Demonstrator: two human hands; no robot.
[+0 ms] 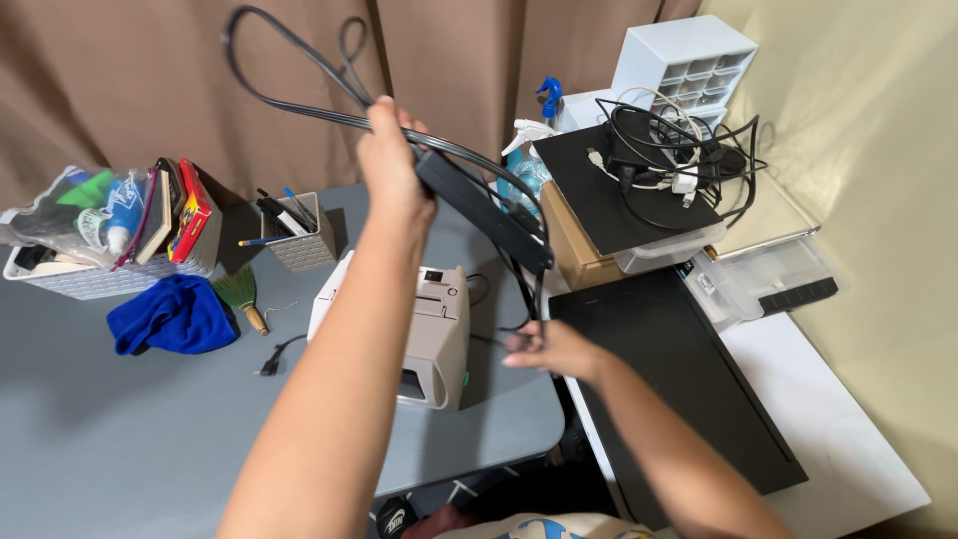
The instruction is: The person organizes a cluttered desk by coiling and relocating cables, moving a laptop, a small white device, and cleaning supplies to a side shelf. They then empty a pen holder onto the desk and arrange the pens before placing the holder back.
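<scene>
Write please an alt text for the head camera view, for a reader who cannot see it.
The left hand lifts a looped black cable with its black power brick above a small beige label printer on a grey table. The right hand pinches the cable's hanging end. A blue cloth lies to the left.

Both forearms are bare and sleeveless, with a white garment printed in blue at the chest.
</scene>
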